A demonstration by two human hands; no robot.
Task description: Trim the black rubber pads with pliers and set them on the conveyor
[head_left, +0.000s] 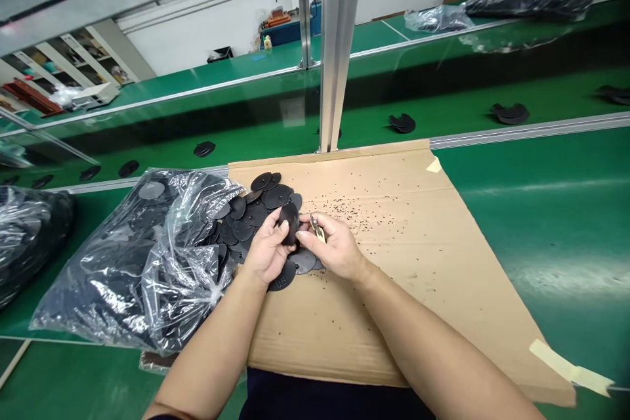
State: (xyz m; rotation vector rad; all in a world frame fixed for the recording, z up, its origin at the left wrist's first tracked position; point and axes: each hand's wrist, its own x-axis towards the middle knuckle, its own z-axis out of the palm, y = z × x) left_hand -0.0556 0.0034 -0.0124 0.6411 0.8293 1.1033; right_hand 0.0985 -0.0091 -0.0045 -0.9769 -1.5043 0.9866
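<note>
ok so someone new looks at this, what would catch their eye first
Probably the bare hands at the centre: the left hand holds a thin, round black disc, and the right hand a small metal tool with pale handles. Just left lies a heap of similar black discs, beside a big, shiny clear plastic bag. Tiny black specks litter the brown cardboard sheet, mostly beyond the right hand.

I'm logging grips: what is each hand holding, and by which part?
The left hand holds a black disc by its edge; the right hand, a small metal tool, apparently by its pale handle, partly hidden.
</note>
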